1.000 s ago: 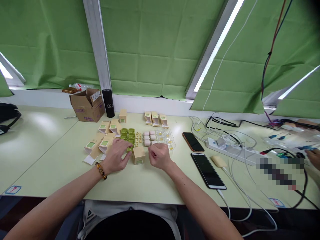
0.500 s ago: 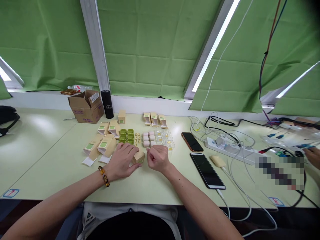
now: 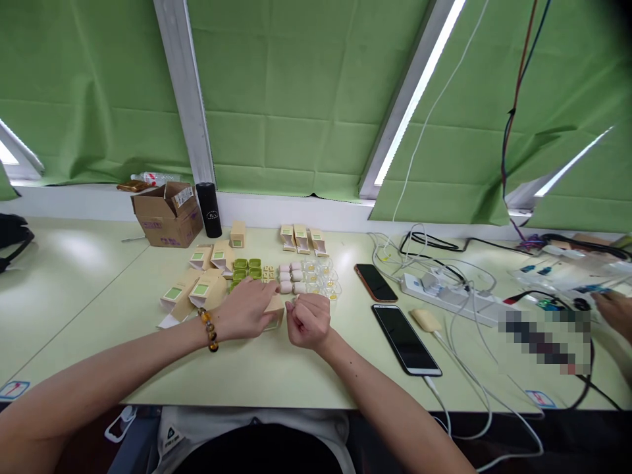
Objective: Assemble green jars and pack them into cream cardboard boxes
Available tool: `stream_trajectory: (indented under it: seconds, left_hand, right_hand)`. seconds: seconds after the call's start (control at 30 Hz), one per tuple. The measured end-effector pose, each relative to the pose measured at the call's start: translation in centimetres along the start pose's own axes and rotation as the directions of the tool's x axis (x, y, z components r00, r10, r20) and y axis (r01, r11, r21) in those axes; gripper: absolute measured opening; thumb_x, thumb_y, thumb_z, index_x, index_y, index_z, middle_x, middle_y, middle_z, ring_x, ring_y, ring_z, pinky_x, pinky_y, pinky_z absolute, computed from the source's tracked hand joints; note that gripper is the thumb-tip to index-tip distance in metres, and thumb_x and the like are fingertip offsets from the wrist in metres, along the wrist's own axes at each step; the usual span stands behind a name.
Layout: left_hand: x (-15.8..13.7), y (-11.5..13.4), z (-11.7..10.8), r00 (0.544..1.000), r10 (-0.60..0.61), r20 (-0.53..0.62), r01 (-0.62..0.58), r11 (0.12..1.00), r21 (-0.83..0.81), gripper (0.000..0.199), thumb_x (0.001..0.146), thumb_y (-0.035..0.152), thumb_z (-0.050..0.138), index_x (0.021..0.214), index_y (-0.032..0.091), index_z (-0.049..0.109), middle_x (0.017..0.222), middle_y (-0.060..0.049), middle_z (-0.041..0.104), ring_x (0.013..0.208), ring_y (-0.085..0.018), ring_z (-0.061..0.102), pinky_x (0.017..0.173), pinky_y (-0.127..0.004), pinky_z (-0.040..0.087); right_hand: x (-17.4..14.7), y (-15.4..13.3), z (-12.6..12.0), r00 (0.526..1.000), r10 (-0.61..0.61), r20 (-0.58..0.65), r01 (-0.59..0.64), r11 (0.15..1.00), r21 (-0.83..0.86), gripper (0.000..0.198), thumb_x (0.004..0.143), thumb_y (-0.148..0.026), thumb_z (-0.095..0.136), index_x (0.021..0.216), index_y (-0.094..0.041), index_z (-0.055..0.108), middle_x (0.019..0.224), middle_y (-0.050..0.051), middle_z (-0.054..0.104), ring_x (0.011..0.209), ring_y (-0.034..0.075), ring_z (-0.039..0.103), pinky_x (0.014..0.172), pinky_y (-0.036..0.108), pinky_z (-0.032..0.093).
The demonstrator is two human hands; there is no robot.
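Left hand point(image 3: 244, 309) has shifted over the beige box point(image 3: 277, 314), outstretched, grip unclear; right hand point(image 3: 309, 320) stays fisted.

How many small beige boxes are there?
9: four boxes left of the green cups, one box beside the bottle, three boxes at the back, another box behind the left hand. Others may be hidden.

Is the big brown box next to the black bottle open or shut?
Open: the box has flaps sticking up at its top. Whether anything is inside, I cannot tell.
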State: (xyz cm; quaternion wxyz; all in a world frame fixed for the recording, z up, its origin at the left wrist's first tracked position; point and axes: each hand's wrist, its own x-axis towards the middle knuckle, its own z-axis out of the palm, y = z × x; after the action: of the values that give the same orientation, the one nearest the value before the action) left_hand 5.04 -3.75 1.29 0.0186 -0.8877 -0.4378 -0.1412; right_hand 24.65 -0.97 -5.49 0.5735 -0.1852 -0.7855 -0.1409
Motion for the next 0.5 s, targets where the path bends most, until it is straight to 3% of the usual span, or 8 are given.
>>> stream_trajectory:
  seconds: [0.13,0.27,0.4,0.5]
  left_hand:
    - [2.8,-1.9,-3.6,0.999,-0.031,0.029,0.031,0.999,-0.021,0.046,0.09,0.037,0.069,0.13,0.02,0.054,0.109,-0.01,0.075,0.1,-0.032,0.07,0.083,-0.04,0.047]
    - [7.2,-5.6,-6.4,0.992,-0.124,0.02,0.123,0.991,0.057,0.058,0.092,0.034,0.063,0.146,0.017,0.048,0.127,-0.013,0.072,0.117,-0.033,0.066,0.094,-0.041,0.048]
    - [11.6,-10.1,-5.9,0.979,-0.203,0.02,0.195,0.961,0.194,0.061,0.091,0.033,0.064,0.147,0.016,0.049,0.142,-0.015,0.065,0.13,-0.034,0.058,0.104,-0.041,0.045]
    - [13.9,-12.8,-3.8,0.962,-0.267,0.062,0.244,0.937,0.251,0.049,0.089,0.029,0.064,0.136,0.018,0.058,0.134,-0.014,0.069,0.122,-0.032,0.063,0.099,-0.04,0.048]
  right_hand:
    - [-0.1,-0.7,0.0,0.999,-0.036,0.03,0.036,0.999,0.022,0.048,0.087,-0.007,0.06,0.064,-0.025,0.021,0.051,-0.006,0.031,0.05,0.013,0.028,0.057,0.036,0.015]
    - [0.0,-1.5,0.3,0.993,-0.081,0.085,0.077,0.996,0.042,0.045,0.086,-0.008,0.059,0.065,-0.025,0.023,0.051,-0.006,0.031,0.049,0.013,0.027,0.056,0.036,0.014]
    - [0.0,-1.7,0.6,0.989,-0.101,0.104,0.095,0.993,0.063,0.043,0.087,-0.008,0.057,0.065,-0.025,0.023,0.051,-0.007,0.033,0.048,0.013,0.027,0.057,0.035,0.014]
    - [-0.4,-1.6,0.8,0.986,-0.098,0.134,0.092,0.994,0.054,0.043,0.087,-0.009,0.057,0.065,-0.024,0.024,0.051,-0.007,0.033,0.047,0.012,0.027,0.056,0.035,0.014]
